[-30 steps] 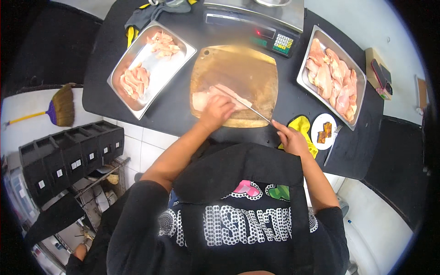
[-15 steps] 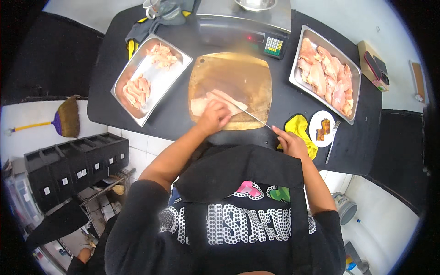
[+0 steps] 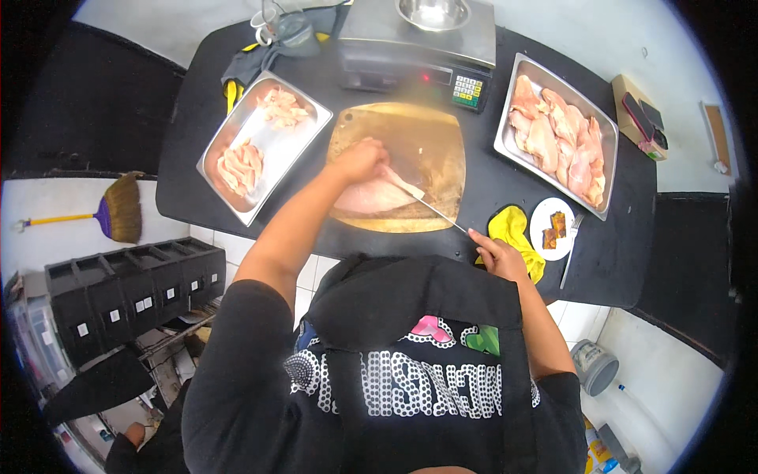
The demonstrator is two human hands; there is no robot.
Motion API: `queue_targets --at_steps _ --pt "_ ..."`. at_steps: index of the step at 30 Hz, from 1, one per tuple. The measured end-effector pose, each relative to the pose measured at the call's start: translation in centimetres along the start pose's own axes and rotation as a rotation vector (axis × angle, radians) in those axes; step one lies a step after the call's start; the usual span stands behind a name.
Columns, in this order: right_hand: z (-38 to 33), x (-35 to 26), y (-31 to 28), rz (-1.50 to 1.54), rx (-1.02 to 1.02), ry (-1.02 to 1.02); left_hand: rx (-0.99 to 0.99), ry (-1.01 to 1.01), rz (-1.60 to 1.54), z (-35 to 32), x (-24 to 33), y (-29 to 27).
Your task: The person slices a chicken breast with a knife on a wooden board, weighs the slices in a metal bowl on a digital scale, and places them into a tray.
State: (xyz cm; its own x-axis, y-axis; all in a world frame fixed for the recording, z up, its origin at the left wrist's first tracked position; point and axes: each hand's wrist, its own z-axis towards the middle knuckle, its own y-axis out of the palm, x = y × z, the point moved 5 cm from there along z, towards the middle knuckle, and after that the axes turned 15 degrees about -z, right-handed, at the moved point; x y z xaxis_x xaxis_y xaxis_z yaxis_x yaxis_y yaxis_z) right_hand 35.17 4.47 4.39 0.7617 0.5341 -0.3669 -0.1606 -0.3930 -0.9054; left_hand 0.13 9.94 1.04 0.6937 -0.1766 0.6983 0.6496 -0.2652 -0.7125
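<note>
A raw chicken breast (image 3: 371,197) lies on the round-cornered wooden cutting board (image 3: 438,146) near its front left. My left hand (image 3: 362,160) is closed at the chicken's far edge, its fingers curled over a narrow strip that runs toward the knife; the fingertips are partly hidden. My right hand (image 3: 501,259) grips a knife (image 3: 440,215) by its handle, just off the board's front right corner. The thin blade points to the far left, and its tip end rests at the right end of the chicken.
Left stands a steel tray (image 3: 272,162) with two piles of chicken strips; right, a larger tray (image 3: 509,138) of chicken breasts. A scale (image 3: 379,67) with a steel bowl (image 3: 434,12) is behind. Yellow cloth (image 3: 513,237), a white plate (image 3: 541,217) and a fork (image 3: 570,249) lie near my right hand.
My left hand has moved away from me over the board, from on top of the chicken to its far edge, lifting a strip aside. The knife stays at the chicken's right end.
</note>
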Motion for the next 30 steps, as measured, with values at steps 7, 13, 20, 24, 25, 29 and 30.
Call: queue_targets --at_steps 7,13,20,24,25,29,30 --pt "2.8 -2.2 -0.3 0.015 0.047 -0.09 -0.132 -0.186 -0.121 1.1 -1.1 -0.1" --pt "4.4 -2.7 -0.2 0.049 0.007 -0.124 -0.202 -0.31 -0.155 2.1 -1.0 -0.3" --pt "5.9 -4.5 0.2 0.001 -0.037 -0.085 -0.28 -0.302 -0.116 2.5 -1.2 -0.1" --pt "8.7 -6.8 1.4 -0.015 0.06 -0.109 -0.301 -0.349 -0.108 2.8 -1.3 0.0" --pt "9.0 -7.1 1.3 -0.011 0.063 -0.106 -0.3 -0.34 -0.1 2.8 -1.4 0.1" --pt "7.7 -5.7 0.7 -0.044 -0.05 -0.045 -0.318 -0.392 -0.126 2.7 -2.0 0.1" --pt "6.5 -4.4 0.3 -0.057 -0.057 -0.049 -0.319 -0.389 -0.128 2.6 -1.9 0.1"
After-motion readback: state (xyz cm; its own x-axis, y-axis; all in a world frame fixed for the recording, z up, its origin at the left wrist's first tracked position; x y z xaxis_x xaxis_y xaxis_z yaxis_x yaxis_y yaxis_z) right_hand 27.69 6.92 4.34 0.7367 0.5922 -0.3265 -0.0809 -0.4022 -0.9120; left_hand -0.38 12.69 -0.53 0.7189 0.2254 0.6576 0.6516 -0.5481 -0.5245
